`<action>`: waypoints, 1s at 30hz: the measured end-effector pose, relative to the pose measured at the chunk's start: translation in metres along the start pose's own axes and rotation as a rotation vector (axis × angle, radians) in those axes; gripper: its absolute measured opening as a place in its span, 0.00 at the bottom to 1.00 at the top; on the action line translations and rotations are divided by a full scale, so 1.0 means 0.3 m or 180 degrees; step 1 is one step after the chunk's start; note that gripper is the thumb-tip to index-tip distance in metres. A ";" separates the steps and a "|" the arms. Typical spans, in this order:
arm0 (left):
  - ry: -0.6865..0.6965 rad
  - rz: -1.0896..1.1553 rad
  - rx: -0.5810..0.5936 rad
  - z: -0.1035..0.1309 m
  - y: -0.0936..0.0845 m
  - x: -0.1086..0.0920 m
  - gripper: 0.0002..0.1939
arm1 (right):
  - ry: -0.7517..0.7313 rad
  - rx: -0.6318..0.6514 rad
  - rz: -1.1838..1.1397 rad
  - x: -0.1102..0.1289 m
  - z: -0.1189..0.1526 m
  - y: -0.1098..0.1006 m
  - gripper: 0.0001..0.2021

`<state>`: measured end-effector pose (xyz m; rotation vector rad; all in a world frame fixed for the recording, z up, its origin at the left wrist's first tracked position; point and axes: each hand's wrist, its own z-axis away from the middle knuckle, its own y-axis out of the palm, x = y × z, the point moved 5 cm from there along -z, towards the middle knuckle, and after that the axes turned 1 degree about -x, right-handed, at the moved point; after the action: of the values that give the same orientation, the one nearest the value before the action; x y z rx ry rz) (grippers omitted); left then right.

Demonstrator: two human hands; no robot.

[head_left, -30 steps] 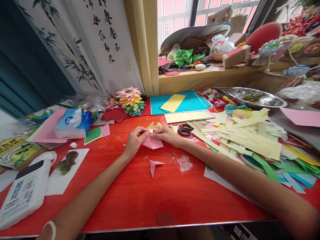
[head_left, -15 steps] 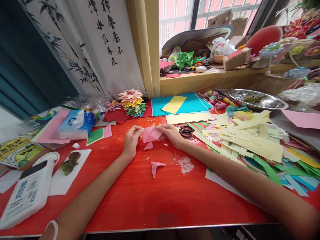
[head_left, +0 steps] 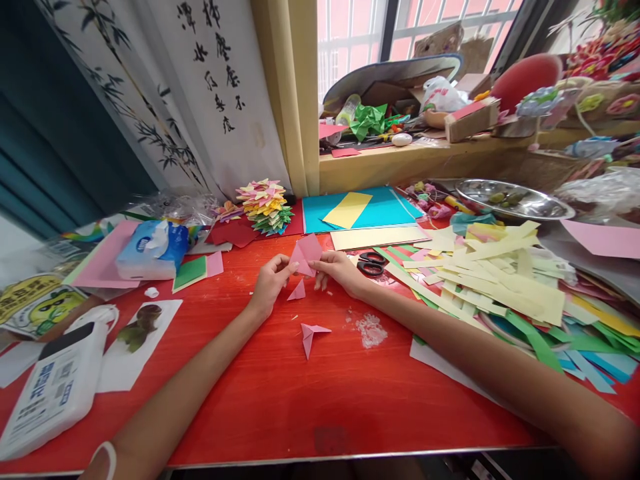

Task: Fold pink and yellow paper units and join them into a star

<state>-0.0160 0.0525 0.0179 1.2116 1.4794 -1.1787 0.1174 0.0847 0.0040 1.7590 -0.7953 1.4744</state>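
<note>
Between my two hands, just above the red table (head_left: 280,413), is a small creased square of pink paper (head_left: 306,253). My left hand (head_left: 273,280) pinches its left edge between thumb and forefinger. At its right side my right hand (head_left: 340,272) grips the paper, thumb on top, other fingers curled below. A small folded pink triangle (head_left: 297,291) lies on the table under the paper. Nearer to me rests a pink folded paper piece (head_left: 311,339) with pointed arms. Black-handled scissors (head_left: 371,263) lie right of my right hand.
Pale yellow paper strips (head_left: 500,273) heap up at the right. A layered paper model (head_left: 265,205) stands at the back, beside blue sheets (head_left: 385,207). On the left are a tissue pack (head_left: 153,250) and a white container (head_left: 55,387). Clear bits (head_left: 371,330) lie near my right forearm.
The pink paper has turned from lying wide to standing more upright, a corner now pointing up. My left hand has shifted slightly right and the right hand's fingers have curled beneath the paper.
</note>
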 end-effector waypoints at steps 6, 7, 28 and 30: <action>0.0060 -0.0247 0.0078 0.001 0.006 0.009 0.11 | -0.0152 -0.0016 -0.0040 0.006 0.001 -0.002 0.15; 0.0036 -0.0260 0.0089 0.001 0.006 0.012 0.12 | -0.0190 -0.0016 -0.0022 0.008 0.000 -0.002 0.15; -0.0007 -0.0078 -0.0109 0.001 -0.010 0.018 0.11 | -0.0237 -0.0225 0.0920 -0.010 -0.007 -0.024 0.19; 0.0027 -0.0059 -0.0119 0.001 -0.012 0.017 0.12 | -0.0237 -0.0270 0.0896 -0.006 -0.006 -0.026 0.19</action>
<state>-0.0203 0.0527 0.0135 1.1813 1.5153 -1.1547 0.1225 0.0908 0.0013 1.6986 -1.1660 1.5349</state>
